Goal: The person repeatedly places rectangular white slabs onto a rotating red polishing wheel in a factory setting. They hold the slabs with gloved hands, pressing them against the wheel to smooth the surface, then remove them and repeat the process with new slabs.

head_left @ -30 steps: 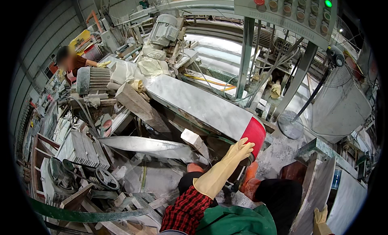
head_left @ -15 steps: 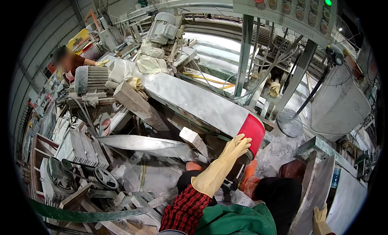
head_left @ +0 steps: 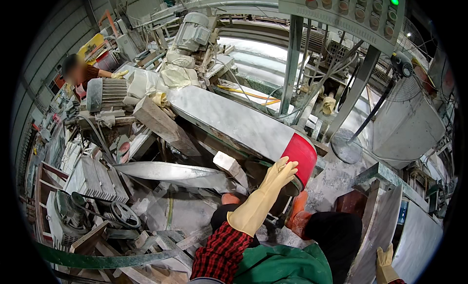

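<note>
Left hand, pale rubber glove, at the near edge of the red belt, by its rounded end; fingers stretched out, thumb and fingers not closed around anything. Likely just a light rest or steadying touch; firm contact can't be confirmed. Marble slab lies flat along the belt, its near short edge stopping before the rounded end, so bare red shows; flat placement presumably lets the belt bear its weight. Right hand, also gloved, low at right by the edge of a grey panel; can't tell whether it's clamped there or only leaning. That panel and the pale panel beside it look propped on edge, probably to save floor space. Control panel sits up on posts beyond the belt, likely for easy reach. Co-worker's gloved hand shows beyond the ribbed motor, well apart.
</note>
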A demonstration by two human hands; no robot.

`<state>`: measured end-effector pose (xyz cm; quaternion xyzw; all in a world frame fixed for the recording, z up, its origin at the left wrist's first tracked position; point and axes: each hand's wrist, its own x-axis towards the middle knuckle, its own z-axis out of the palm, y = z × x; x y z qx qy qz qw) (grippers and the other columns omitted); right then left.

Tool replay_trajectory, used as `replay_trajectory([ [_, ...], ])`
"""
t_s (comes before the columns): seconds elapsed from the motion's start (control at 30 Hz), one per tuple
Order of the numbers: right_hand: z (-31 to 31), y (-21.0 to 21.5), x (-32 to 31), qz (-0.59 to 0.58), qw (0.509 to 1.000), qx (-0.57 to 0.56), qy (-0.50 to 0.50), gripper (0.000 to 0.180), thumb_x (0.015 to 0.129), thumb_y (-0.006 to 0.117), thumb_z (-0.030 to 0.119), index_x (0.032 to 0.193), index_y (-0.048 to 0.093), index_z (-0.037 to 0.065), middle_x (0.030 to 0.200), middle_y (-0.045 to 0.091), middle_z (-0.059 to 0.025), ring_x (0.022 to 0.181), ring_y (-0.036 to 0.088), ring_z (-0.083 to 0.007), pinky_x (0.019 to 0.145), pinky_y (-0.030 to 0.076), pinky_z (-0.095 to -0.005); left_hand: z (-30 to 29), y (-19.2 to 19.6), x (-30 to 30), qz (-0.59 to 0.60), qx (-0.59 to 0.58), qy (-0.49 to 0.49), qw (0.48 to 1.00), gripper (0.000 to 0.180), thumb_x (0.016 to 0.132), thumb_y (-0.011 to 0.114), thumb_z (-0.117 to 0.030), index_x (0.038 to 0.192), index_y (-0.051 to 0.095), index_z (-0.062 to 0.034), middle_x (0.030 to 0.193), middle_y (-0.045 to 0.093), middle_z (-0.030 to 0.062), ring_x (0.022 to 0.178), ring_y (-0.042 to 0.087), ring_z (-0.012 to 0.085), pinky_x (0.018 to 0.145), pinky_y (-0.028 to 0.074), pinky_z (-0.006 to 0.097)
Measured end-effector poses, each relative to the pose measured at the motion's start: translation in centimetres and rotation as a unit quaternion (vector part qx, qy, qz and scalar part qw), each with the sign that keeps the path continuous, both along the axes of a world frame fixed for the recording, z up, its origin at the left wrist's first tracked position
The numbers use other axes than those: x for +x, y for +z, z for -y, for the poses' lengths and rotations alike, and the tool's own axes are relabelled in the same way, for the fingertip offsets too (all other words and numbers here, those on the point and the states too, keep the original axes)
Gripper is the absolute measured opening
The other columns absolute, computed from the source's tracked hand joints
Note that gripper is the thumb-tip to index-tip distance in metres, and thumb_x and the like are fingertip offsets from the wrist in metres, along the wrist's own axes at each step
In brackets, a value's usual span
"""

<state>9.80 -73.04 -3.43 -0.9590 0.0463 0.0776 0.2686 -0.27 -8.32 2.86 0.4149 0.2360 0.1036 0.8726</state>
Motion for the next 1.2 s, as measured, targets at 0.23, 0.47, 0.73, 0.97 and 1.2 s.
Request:
replay_trajectory([
  [0.23,0.0,-0.4,0.1,0.021,0.999,0.038,0.032,0.057,0.083,0.061,0.002,0.136,0.044,-0.008,0.133,0.058,-0.0222,0.122,0.056,-0.0329,0.107,0.042,-0.0372,-0.5,-0.2,-0.5,0.015,-0.004,0.024,1.000,0.070,0.099,0.061,-0.034,0.151,0.027,-0.0011,0.142,0.051,0.0193,0.128,0.055,0.0293,0.109,0.045,0.038],
  [0.47,-1.6,1.4,-0.7,0.004,1.000,0.009,0.002,0.060,0.084,0.063,0.005,0.138,0.042,-0.008,0.134,0.057,-0.0227,0.124,0.055,-0.0337,0.108,0.041,-0.0375,-0.4,0.6,-0.3,0.002,0.007,0.025,1.000,0.067,0.100,0.061,-0.034,0.151,0.030,-0.0036,0.140,0.053,0.0182,0.127,0.055,0.0280,0.109,0.044,0.038],
  [0.73,-1.8,1.9,-0.5,-0.002,0.999,0.021,0.030,0.056,0.083,0.063,0.005,0.135,0.045,-0.007,0.131,0.059,-0.0210,0.121,0.057,-0.0329,0.105,0.042,-0.0377,-0.2,-0.3,-0.6,0.007,0.003,-0.041,0.999,0.048,0.101,0.059,-0.032,0.143,0.047,-0.0108,0.137,0.057,0.0129,0.127,0.056,0.0248,0.110,0.043,0.038],
  [0.97,-1.2,1.4,-0.5,0.026,0.998,0.007,0.049,0.052,0.083,0.061,0.003,0.133,0.049,-0.004,0.126,0.062,-0.0195,0.116,0.060,-0.0327,0.102,0.044,-0.0381,-0.2,0.0,-0.6,0.004,-0.002,-0.049,0.999,0.046,0.102,0.058,-0.032,0.142,0.048,-0.0107,0.136,0.058,0.0122,0.127,0.056,0.0246,0.109,0.044,0.037],
  [1.2,-1.7,1.4,-0.7,0.026,0.999,0.009,0.027,0.053,0.083,0.062,0.003,0.133,0.049,-0.004,0.125,0.062,-0.0205,0.117,0.060,-0.0326,0.102,0.044,-0.0382,-0.2,-0.1,-0.7,0.006,0.002,-0.056,0.998,0.048,0.102,0.058,-0.032,0.143,0.047,-0.0099,0.137,0.057,0.0129,0.127,0.056,0.0254,0.109,0.044,0.038],
])
